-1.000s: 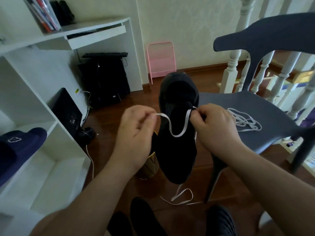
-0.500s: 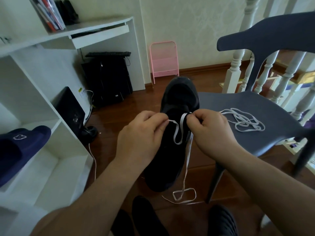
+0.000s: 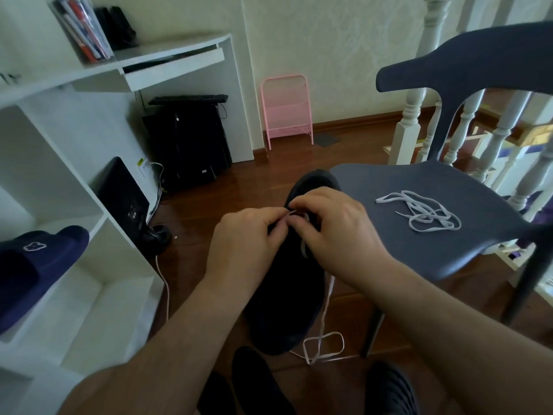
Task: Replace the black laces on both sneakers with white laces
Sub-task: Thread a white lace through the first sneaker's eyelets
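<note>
Nearest the wearer: dark footwear at the bottom edge, and a loose loop of flat white lace (image 3: pixel 324 345) trailing on the wooden floor (image 3: pixel 299 163).

Above it, a black low-top sneaker (image 3: pixel 287 295) is held off the floor, long axis running away from the person, toe end far, just left of the chair seat.

Both hands meet over the upper eyelets. Left hand (image 3: pixel 245 244) and right hand (image 3: pixel 335 232) each have fingertips drawn together, pinching the white lace where it crosses the tongue. Lace tail drops from under the right hand, so the right looks nearer the free end. Which eyelet is next I cannot tell; fingers cover it.

Further right: slate-blue plastic chair (image 3: pixel 389 181) with a second white lace (image 3: pixel 419 214) lying tangled on the seat, well apart from the hands.
</note>
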`<act>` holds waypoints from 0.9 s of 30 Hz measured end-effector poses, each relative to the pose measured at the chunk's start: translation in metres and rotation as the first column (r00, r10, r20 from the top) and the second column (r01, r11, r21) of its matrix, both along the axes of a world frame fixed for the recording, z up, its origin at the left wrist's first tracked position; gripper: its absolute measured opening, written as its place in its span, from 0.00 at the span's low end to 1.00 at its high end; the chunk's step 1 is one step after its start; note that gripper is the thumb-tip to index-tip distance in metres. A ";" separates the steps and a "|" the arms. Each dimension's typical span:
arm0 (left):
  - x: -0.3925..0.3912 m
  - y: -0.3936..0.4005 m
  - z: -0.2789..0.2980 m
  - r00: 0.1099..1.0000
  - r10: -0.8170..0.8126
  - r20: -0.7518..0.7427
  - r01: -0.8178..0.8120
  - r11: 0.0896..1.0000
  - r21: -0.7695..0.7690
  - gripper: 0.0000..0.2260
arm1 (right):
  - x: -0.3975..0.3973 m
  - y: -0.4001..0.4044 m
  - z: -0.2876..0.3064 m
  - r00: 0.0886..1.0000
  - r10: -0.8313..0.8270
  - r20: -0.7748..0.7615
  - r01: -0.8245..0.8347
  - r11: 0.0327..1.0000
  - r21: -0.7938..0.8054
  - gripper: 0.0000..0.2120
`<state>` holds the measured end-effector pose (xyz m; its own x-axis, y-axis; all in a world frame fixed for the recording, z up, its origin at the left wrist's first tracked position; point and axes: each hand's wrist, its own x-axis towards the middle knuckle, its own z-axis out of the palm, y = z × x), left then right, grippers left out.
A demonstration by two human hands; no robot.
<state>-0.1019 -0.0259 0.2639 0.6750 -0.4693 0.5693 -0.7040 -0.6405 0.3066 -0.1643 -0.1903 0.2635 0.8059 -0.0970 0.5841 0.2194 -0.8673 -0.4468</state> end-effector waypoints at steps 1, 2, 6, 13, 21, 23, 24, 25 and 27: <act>-0.001 -0.002 -0.001 1.000 -0.008 -0.002 0.008 1.000 0.016 0.11 | 0.003 0.002 -0.002 1.000 0.006 -0.026 -0.006 1.000 0.009 0.08; -0.001 -0.003 -0.003 1.000 -0.008 -0.004 0.008 1.000 0.027 0.10 | 0.006 0.002 -0.003 0.998 0.001 -0.062 -0.001 1.000 0.007 0.08; 0.001 -0.002 -0.009 0.999 0.023 -0.043 -0.021 0.999 0.048 0.10 | 0.013 -0.002 -0.001 0.977 -0.016 -0.213 0.005 0.999 -0.050 0.07; 0.000 -0.005 -0.013 0.987 0.062 -0.145 -0.054 0.997 0.054 0.11 | 0.017 0.001 -0.004 0.961 -0.108 -0.255 0.091 0.993 -0.077 0.05; 0.005 -0.009 -0.014 0.884 0.055 -0.464 -0.173 0.961 -0.216 0.15 | 0.011 0.009 0.000 0.940 -0.180 -0.289 0.164 0.983 -0.077 0.10; 0.005 -0.011 -0.013 0.893 0.058 -0.447 -0.187 0.950 -0.250 0.16 | 0.014 0.007 -0.001 0.934 -0.209 -0.289 0.209 0.977 -0.029 0.11; 0.004 -0.012 -0.012 0.899 0.052 -0.435 -0.183 0.947 -0.265 0.16 | 0.016 0.006 -0.002 0.934 -0.229 -0.276 0.239 0.971 0.003 0.10; 0.003 -0.014 -0.012 0.903 0.037 -0.427 -0.175 0.942 -0.287 0.15 | 0.019 0.005 -0.004 0.934 -0.250 -0.253 0.268 0.963 0.038 0.10; -0.002 -0.016 -0.011 0.908 0.002 -0.418 -0.157 0.929 -0.336 0.14 | 0.022 0.005 -0.004 0.933 -0.283 -0.223 0.311 0.945 0.099 0.09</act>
<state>-0.1037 -0.0417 0.2525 0.9074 -0.2236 0.3559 -0.4203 -0.4825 0.7685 -0.1420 -0.1856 0.2591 0.8282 -0.4145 0.3772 -0.1467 -0.8098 -0.5680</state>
